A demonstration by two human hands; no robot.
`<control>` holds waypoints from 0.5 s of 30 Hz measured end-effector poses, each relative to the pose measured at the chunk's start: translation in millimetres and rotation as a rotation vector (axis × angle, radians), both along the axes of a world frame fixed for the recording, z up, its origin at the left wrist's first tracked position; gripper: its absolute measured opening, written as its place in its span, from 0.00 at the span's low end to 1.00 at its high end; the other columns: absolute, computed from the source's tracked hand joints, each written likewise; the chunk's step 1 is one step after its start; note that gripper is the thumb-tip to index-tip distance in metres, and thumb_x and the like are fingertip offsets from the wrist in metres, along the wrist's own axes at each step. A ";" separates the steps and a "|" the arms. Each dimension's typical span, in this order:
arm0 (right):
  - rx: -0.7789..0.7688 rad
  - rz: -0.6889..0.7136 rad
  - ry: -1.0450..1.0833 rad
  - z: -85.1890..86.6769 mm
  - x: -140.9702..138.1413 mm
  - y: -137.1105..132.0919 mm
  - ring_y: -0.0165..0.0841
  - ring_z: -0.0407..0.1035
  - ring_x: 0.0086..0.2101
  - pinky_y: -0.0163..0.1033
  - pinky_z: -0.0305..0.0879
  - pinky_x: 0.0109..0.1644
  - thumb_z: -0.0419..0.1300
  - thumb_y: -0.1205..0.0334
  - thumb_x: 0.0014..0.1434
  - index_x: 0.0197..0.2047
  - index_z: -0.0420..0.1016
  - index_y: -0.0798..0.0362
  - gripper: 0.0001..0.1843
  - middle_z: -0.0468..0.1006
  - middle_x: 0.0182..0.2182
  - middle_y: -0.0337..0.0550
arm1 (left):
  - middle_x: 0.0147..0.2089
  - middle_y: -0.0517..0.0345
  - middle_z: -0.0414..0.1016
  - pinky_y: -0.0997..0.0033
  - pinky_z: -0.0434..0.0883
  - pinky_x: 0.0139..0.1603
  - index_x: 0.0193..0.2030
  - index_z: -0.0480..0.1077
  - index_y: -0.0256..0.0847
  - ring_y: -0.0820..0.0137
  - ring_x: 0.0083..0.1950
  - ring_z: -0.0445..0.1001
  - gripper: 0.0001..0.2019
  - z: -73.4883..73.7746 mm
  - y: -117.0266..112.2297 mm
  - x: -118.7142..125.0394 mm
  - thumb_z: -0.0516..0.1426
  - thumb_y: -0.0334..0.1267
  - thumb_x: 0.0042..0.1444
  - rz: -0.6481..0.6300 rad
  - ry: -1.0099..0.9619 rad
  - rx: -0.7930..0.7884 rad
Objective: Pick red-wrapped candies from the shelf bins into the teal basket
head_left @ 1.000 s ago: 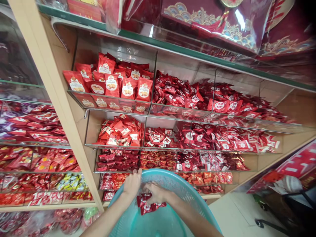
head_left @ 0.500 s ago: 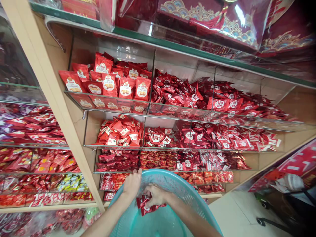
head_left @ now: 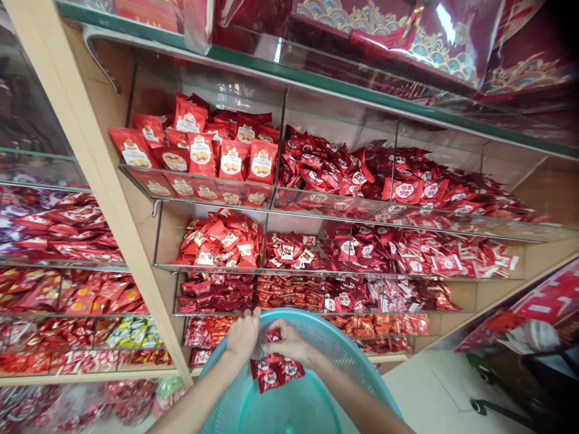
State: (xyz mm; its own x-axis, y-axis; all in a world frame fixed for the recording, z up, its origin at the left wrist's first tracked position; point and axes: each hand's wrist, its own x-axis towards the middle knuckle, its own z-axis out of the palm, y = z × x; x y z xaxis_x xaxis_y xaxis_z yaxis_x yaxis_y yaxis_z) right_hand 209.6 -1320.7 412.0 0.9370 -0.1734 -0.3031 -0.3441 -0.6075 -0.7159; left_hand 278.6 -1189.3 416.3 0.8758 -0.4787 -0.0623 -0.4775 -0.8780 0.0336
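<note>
A teal plastic basket (head_left: 344, 346) with perforated sides stands below the shelves. My left hand (head_left: 243, 335) is closed on its far-left rim. Inside the basket, my right hand (head_left: 292, 345) has its thumb and fingers around a small red candy packet (head_left: 274, 334). Just under that hand, a few more dark red packets with white round labels (head_left: 279, 375) show in the basket; whether they touch the hand I cannot tell. Both forearms reach in from the bottom of the view.
Glass shelves ahead carry several rows of small red packets (head_left: 316, 163) behind clear fronts (head_left: 325, 205). Larger red cookie packets (head_left: 230, 160) sit at upper left. A wooden upright (head_left: 113, 241) divides the shelving. At lower right are a dark wheeled chair (head_left: 534, 386) and pale floor tiles (head_left: 434, 386).
My right hand has risen slightly, with a red packet now showing upright in its fingers. The packets below it are more exposed. My left hand stays on the rim.
</note>
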 end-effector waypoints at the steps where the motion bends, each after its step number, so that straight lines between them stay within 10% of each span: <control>1: 0.120 -0.012 0.026 -1.4 0.2 -1.0 0.34 0.71 0.29 0.38 0.64 0.28 0.59 0.52 0.50 0.43 0.68 0.49 0.18 0.76 0.30 0.42 | 0.44 0.41 0.72 0.64 0.73 0.34 0.56 0.59 0.37 0.60 0.38 0.77 0.20 0.2 0.0 -0.1 0.42 0.28 0.58 -0.003 0.003 -0.004; 7: 0.492 -0.151 0.153 -17.0 -4.9 -4.4 0.34 0.71 0.27 0.37 0.65 0.25 0.53 0.46 0.54 0.37 0.68 0.51 0.17 0.77 0.31 0.48 | 0.43 0.41 0.72 0.64 0.72 0.34 0.56 0.59 0.38 0.61 0.38 0.77 0.19 3.1 0.5 -1.4 0.42 0.29 0.58 -0.004 0.013 0.007; 15: 0.542 -0.163 0.135 -31.9 -5.9 -0.2 0.33 0.73 0.31 0.38 0.70 0.32 0.47 0.47 0.59 0.39 0.68 0.51 0.18 0.77 0.38 0.50 | 0.44 0.43 0.71 0.68 0.71 0.34 0.55 0.59 0.39 0.63 0.39 0.77 0.19 6.7 0.7 -1.2 0.42 0.28 0.59 -0.002 0.028 0.020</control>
State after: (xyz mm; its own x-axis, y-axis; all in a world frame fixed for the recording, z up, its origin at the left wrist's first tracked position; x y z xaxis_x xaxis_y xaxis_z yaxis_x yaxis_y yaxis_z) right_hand 203.7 -1320.9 380.2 0.8581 -0.0990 -0.5039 -0.5123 -0.0983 -0.8531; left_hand 277.4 -1188.6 423.0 0.8728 -0.4785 -0.0963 -0.4781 -0.8778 0.0296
